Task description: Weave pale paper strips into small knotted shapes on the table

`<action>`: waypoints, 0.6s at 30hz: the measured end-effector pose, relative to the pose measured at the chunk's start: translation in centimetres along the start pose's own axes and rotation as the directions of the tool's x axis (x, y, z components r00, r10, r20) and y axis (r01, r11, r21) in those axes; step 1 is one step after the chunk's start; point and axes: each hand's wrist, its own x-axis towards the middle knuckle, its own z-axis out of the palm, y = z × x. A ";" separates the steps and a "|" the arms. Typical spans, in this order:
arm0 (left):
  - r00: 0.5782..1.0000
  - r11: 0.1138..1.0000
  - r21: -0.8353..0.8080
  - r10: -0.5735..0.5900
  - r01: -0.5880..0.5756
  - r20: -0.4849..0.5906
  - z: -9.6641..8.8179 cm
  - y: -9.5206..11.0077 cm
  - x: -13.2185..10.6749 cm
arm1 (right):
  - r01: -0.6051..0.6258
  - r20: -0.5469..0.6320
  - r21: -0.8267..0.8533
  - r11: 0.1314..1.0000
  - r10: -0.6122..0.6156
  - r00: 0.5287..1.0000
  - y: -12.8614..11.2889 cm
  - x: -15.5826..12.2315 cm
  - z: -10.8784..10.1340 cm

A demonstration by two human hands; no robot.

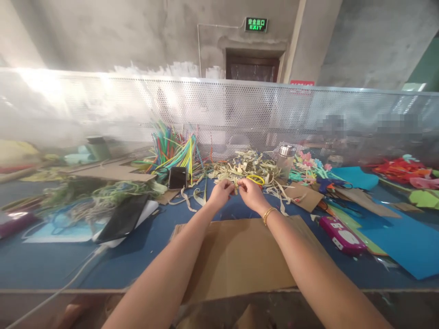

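My left hand (221, 193) and my right hand (252, 193) meet over the far edge of a cardboard sheet (247, 256), fingertips pinched close together. A small pale yellow-green strip (236, 186) shows between them; its exact kind is too small to make out. Just beyond my right hand lies a yellow loop (256, 179), perhaps a handle. Behind both hands is a heap of pale, curled strips (252, 163). A black phone (177, 177) leans to the left of my left hand.
Coloured pipe-like stems (174, 148) stand at the back left. A glass bottle (285, 161) stands at the back right, near paper flowers (310, 165). A purple case (342, 235) and blue sheets (404, 237) lie right; a dark tablet (123, 218) lies left. A perforated screen (206, 107) borders the table.
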 end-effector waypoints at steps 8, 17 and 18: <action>0.999 0.999 -0.020 -0.035 0.036 0.040 0.2 -0.3 0.0 | -0.042 0.029 0.046 0.998 0.040 0.999 1.2 -0.1 0.9; 0.996 0.968 -0.236 -0.069 0.081 0.059 -0.7 0.0 -0.1 | -0.185 0.023 0.176 0.967 0.184 0.983 1.0 -0.2 0.9; 0.994 0.962 -0.255 -0.088 0.100 0.060 -0.7 -0.1 -0.2 | -0.194 0.031 0.194 0.962 0.192 0.981 1.0 -0.3 0.9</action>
